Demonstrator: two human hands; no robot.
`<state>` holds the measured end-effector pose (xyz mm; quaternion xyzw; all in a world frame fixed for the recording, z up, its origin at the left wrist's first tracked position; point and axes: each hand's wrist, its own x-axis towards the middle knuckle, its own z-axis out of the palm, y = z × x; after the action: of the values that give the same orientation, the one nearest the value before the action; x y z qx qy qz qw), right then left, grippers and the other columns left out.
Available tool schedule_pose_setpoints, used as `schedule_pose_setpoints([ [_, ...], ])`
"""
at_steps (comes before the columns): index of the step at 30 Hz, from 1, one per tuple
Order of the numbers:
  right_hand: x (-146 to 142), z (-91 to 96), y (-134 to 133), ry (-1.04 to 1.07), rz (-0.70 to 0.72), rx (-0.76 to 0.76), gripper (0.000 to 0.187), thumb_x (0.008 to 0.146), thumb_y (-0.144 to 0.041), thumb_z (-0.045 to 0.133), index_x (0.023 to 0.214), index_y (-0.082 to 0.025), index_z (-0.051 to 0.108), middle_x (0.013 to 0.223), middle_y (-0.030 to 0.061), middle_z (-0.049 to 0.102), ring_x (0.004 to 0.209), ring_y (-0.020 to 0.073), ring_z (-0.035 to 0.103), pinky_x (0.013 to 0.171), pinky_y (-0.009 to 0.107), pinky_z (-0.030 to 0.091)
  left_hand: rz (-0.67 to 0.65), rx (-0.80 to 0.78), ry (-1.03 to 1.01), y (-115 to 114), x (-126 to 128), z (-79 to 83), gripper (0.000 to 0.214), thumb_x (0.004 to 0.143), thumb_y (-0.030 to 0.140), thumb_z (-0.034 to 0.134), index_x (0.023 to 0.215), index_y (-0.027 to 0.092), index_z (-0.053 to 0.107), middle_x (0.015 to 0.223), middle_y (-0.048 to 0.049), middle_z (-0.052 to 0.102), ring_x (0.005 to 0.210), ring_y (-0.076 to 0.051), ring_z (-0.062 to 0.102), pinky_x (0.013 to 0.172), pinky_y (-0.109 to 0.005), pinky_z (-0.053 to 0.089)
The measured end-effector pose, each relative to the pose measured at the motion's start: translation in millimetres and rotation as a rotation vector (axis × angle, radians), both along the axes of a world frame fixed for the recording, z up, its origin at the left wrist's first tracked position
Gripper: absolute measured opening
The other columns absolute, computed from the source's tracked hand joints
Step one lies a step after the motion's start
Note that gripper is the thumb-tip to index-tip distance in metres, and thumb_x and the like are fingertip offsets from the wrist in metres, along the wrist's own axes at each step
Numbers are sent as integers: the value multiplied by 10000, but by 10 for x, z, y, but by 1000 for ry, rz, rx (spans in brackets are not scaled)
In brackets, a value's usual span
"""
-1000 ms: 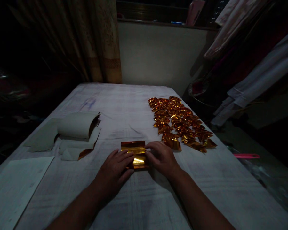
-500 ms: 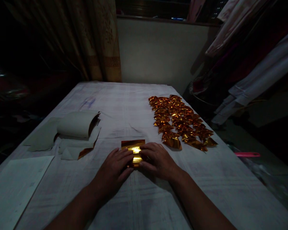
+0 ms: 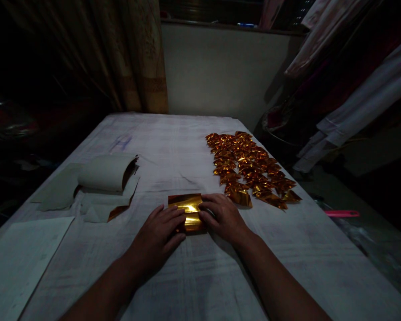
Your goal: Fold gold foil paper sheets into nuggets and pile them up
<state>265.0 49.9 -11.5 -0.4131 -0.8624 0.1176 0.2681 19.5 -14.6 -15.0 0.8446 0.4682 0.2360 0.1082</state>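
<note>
A small sheet of shiny gold foil paper lies on the cloth-covered table, half folded. My left hand lies flat with its fingers stretched out, pressing the foil's left edge. My right hand has its fingers curled over the foil's right edge and presses it down. To the right of my right hand lies a spread of several folded gold foil pieces, laid out in rows.
Curled sheets of foil paper with their pale backs up lie at the left. A flat pale sheet lies at the near left corner. A curtain and hanging clothes border the table. A pink object lies off the right edge.
My right hand slid left over the foil half a second ago, then back a little to the right. The left hand has stayed on the foil's left edge.
</note>
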Motion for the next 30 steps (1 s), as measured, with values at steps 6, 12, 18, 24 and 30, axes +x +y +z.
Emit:
schedule_pose_setpoints([
  [6, 11, -25, 4, -8, -1, -9, 170, 933, -279, 627, 1037, -247, 757, 1198, 91, 709, 1094, 252, 628, 942, 446, 489, -4, 22, -3, 8, -9, -20, 364, 950, 254, 586, 1314, 252, 587, 1352, -82, 666, 1275, -262, 596, 1135, -577, 376],
  [12, 8, -15, 2, -9, -5, -17, 170, 931, -264, 628, 1043, -243, 753, 1194, 94, 710, 1088, 255, 635, 951, 453, 491, 6, 34, 0, 14, -1, -26, 352, 961, 215, 549, 1308, 252, 594, 1339, -91, 674, 1268, -253, 603, 1138, -565, 377],
  [18, 19, -29, 22, -9, 8, -19, 187, 939, -260, 604, 1058, -245, 747, 1190, 97, 712, 1092, 261, 640, 951, 465, 495, -11, 20, 9, 17, 1, 17, 336, 959, 226, 558, 1292, 230, 604, 1345, -101, 672, 1274, -265, 603, 1121, -587, 392],
  [24, 26, -99, 70, 93, -97, -30, 424, 926, -230, 565, 1346, -192, 598, 1259, 137, 686, 1148, 283, 619, 966, 480, 498, -12, -30, 24, 14, -19, 68, 405, 926, 354, 645, 1303, 210, 610, 1360, -115, 661, 1294, -294, 588, 1149, -608, 351],
  [30, -57, -126, 134, 137, -72, -64, 446, 895, -215, 602, 1341, -220, 615, 1095, 91, 746, 1016, 243, 671, 912, 411, 522, -33, -17, 59, 38, -20, 115, 390, 951, 403, 613, 1294, 217, 610, 1354, -105, 664, 1278, -274, 594, 1178, -584, 309],
])
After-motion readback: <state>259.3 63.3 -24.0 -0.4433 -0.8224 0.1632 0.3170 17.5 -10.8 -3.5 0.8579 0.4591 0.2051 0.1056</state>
